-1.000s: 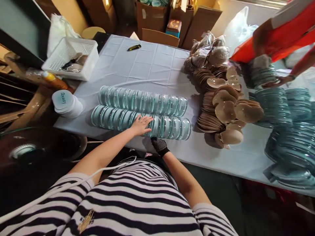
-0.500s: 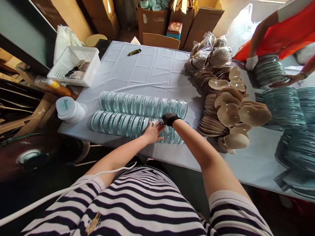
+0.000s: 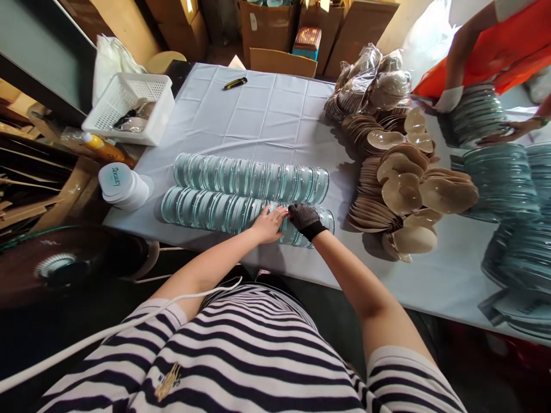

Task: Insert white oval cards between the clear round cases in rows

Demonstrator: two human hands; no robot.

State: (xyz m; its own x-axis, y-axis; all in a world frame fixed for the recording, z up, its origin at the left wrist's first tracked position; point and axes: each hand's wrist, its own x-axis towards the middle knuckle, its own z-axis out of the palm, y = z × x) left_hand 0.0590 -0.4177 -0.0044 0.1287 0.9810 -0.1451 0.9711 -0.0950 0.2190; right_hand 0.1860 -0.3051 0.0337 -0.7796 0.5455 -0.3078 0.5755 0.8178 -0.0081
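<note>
Gloved right hand (image 3: 305,219) moved to near row of glass lids (image 3: 215,209), fingers curled, probably gripping; left hand (image 3: 269,223) flat at 9 o'clock.

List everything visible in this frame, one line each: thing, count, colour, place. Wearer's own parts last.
Near row of discs: one row, clear teal, table front, under both hands.
Far row of discs: one row, clear teal, just behind it.
Tablecloth: one, pale blue-white, over the table.
Brown shells: many, tan, stacked right of the rows.
Bagged shells: several bags, clear, behind them.
Teal stacks: several, far right.
Basket: one, white, left edge.
Tub: one, white, front left corner.
Cutter: one, yellow-black, far side.
Boxes: several, brown, beyond the table.
Co-worker: one, orange top, holding a teal stack.
Left hand: bare.
Right hand: black glove.
</note>
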